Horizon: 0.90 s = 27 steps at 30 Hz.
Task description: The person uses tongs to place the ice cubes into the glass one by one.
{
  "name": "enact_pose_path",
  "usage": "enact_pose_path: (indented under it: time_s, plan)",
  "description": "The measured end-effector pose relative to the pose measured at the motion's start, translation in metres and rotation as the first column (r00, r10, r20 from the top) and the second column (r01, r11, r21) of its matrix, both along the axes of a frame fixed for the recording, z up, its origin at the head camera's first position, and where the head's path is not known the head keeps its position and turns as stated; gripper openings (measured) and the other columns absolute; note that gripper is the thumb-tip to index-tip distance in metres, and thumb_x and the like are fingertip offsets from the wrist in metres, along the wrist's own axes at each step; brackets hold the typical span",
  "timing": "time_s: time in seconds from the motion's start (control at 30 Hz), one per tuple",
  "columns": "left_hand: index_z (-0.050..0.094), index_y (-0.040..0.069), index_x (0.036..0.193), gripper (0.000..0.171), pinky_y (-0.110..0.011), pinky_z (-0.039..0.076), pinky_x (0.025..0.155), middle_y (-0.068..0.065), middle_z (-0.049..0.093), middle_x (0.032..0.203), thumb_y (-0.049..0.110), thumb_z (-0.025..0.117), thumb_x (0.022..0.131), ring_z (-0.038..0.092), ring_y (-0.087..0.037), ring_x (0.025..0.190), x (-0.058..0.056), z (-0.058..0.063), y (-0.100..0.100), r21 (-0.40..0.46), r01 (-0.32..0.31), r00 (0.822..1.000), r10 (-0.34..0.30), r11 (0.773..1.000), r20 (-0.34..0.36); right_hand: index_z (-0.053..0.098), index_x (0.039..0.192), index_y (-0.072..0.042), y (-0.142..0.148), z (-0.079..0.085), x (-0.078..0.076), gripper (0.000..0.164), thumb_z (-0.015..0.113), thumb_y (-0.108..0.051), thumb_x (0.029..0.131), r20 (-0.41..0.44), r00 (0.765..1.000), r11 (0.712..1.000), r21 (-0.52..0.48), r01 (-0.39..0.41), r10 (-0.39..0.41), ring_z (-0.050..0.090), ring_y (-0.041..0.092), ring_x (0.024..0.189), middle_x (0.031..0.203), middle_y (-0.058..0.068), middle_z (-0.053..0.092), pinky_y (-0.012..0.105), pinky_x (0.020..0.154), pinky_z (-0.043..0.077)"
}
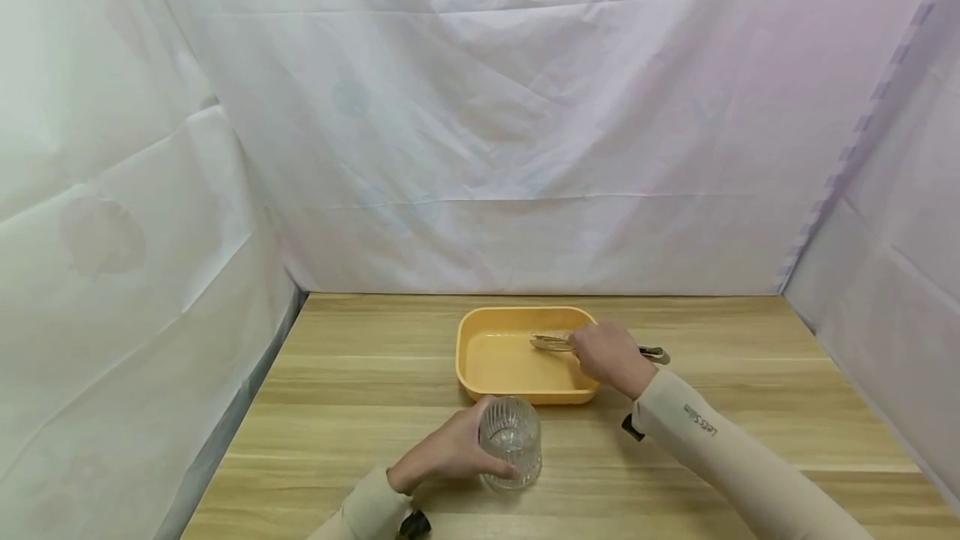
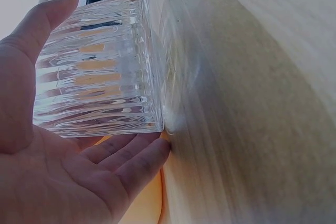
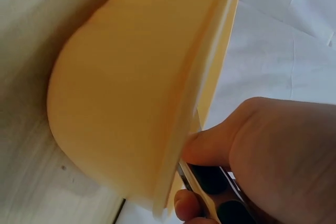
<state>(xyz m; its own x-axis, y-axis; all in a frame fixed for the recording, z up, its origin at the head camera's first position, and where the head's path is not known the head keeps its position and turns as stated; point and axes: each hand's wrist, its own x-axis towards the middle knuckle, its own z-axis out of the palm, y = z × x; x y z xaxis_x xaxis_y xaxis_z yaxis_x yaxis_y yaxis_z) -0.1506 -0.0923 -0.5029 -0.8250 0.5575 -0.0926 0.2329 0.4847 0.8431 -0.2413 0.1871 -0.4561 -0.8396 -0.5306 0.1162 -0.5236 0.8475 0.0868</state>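
Note:
A clear ribbed drinking glass [image 1: 512, 444] stands on the wooden table near its front. My left hand [image 1: 452, 444] holds it from the left side, thumb and fingers round its wall. In the left wrist view the fingertips are down by the base of the glass [image 2: 100, 77]. My right hand [image 1: 613, 357] grips metal tongs [image 1: 551, 344] at the right rim of a yellow rectangular basin [image 1: 506, 367]. The tips of the tongs reach over the inside of the basin and the other end sticks out to the right. Dark grip patches on the tongs [image 3: 210, 181] show in the right wrist view.
The wood-grain table [image 1: 360, 390] extends on both sides of the basin. White cloth [image 1: 525, 123] hangs behind it, with more cloth along the left and right sides. The glass stands just in front of the basin's near wall.

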Motion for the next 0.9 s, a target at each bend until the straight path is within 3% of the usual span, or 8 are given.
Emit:
enact_pose_path:
  time_s: [0.47, 0.77, 0.9]
  plan:
    - [0.043, 0.021, 0.142, 0.093, -0.032, 0.049, 0.091, 0.002, 0.062, 0.121, 0.040, 0.092, 0.065, 0.060, -0.014, 0.109, -0.001, -0.003, 0.000, -0.015, -0.006, 1.000, 0.006, 1.000, 0.006, 0.044, 0.061, -0.018, 0.003, -0.008, 0.002, 0.036, 0.069, -0.015, 0.087, -0.162, 0.986, 0.999, 0.001, -0.042, 0.042, 0.020, 0.010, 0.047, 0.051, -0.007, 0.024, 0.026, 0.039, 0.022]
    - [0.041, 0.021, 0.144, 0.096, -0.034, 0.048, 0.093, 0.002, 0.061, 0.123, 0.040, 0.092, 0.064, 0.059, -0.015, 0.111, 0.000, -0.002, 0.000, -0.015, -0.013, 1.000, 0.014, 1.000, 0.009, 0.060, 0.072, -0.017, 0.005, 0.001, 0.008, 0.020, 0.070, -0.017, 0.089, -0.139, 0.990, 0.999, 0.002, -0.035, 0.035, 0.023, 0.010, 0.046, 0.049, -0.006, 0.032, 0.026, 0.041, 0.020]
    - [0.041, 0.020, 0.145, 0.097, -0.034, 0.048, 0.094, 0.001, 0.061, 0.123, 0.039, 0.092, 0.064, 0.060, -0.015, 0.111, 0.001, -0.003, 0.000, -0.015, -0.018, 1.000, 0.019, 1.000, 0.009, 0.059, 0.072, -0.018, 0.007, 0.006, 0.011, 0.021, 0.069, -0.018, 0.090, -0.132, 0.991, 1.000, -0.001, -0.024, 0.023, 0.023, 0.010, 0.045, 0.049, -0.005, 0.032, 0.026, 0.041, 0.020]
